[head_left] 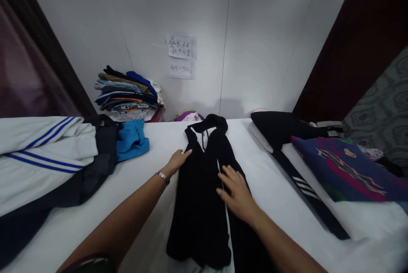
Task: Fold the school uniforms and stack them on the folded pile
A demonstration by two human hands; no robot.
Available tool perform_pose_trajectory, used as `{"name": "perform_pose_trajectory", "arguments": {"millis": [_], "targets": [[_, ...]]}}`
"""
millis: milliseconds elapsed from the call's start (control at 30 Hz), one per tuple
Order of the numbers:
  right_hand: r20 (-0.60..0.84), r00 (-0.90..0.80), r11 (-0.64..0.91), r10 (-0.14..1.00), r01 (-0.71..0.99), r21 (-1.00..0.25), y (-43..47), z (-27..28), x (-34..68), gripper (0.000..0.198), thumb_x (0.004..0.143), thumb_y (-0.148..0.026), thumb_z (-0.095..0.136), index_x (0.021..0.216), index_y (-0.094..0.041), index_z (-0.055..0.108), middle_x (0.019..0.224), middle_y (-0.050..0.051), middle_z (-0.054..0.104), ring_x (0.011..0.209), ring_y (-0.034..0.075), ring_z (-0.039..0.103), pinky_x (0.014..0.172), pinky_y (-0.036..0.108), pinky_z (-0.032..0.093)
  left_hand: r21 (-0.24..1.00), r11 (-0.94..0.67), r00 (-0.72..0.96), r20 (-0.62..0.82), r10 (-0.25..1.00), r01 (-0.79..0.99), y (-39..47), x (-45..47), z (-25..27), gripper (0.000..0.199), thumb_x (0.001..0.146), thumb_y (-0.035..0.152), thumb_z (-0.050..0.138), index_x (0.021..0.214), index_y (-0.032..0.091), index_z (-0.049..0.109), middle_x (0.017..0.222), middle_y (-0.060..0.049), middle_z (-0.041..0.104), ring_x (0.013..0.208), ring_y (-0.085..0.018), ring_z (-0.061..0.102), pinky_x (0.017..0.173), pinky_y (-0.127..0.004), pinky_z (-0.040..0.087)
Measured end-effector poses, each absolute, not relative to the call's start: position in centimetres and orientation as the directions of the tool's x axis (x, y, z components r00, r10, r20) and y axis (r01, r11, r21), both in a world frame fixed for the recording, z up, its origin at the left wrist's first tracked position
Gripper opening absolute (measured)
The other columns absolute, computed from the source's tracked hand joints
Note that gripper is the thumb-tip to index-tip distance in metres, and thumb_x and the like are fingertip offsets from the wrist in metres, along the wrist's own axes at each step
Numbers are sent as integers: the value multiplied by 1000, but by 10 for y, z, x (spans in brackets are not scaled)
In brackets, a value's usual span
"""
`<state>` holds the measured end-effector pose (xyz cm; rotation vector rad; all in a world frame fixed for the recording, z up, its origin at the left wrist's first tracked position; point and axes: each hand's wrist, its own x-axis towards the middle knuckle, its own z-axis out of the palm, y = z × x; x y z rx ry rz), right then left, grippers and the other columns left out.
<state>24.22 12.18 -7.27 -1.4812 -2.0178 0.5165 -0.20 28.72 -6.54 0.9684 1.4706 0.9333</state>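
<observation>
A black hoodie (200, 205) lies lengthwise on the white table, its hood (216, 122) at the far end and a dark drawstring showing in the neck opening. My left hand (177, 161), with a metal bracelet on the wrist, grips the hoodie's left edge near the shoulder; some of its fingers are hidden. Over the right part of the garment, my right hand (236, 192) is open with fingers spread, palm down. A sleeve (242, 230) runs down the right side, and a narrow white gap shows between it and the body.
On the left lie a white garment with blue stripes (47, 149), a dark garment (105, 149) and a blue cloth (132, 139). Folded clothes (127, 92) are stacked behind. To the right are a striped black garment (299, 179) and a patterned purple-blue one (347, 166). Paper signs (182, 47) hang on the wall.
</observation>
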Motion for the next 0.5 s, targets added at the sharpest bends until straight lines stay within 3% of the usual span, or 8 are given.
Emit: {"name": "perform_pose_trajectory", "arguments": {"millis": [67,200,300,400,500], "targets": [[218,-43,189,975,672,-716,122,-78,270,56,86,-42,55,138,-20,49,152,11,35,143,27,26,116,52,22,919,378,-62,-373,926,111,250,-7,-65,50,67,44,77,103,12,62,94,-15,73,93,-30,68,70,-30,50],[-66,148,-113,987,332,-936,94,-100,317,80,77,-54,63,145,-21,37,144,14,46,130,28,48,106,48,39,872,468,136,-486,863,141,169,-13,-57,54,66,57,74,99,14,68,95,-13,74,86,-29,69,64,-33,53],[-171,171,-200,970,166,-966,57,-111,330,93,72,-58,67,148,-17,31,133,16,55,122,28,55,106,45,40,855,510,243,-516,822,89,118,-14,-51,48,69,52,74,101,17,70,104,-13,74,96,-29,68,75,-34,56],[-234,191,-264,953,152,-952,29,-112,328,94,72,-58,68,147,-14,33,122,16,61,121,28,56,107,46,38,887,461,303,-448,841,29,87,-9,-51,44,69,42,77,106,19,70,111,-11,72,103,-28,67,88,-34,54],[-287,198,-314,937,120,-942,20,-103,321,94,70,-55,71,146,-13,35,121,18,62,122,31,55,105,50,38,906,423,282,-407,869,7,74,2,-55,46,62,28,82,105,18,69,109,-12,73,101,-28,67,89,-36,53]]}}
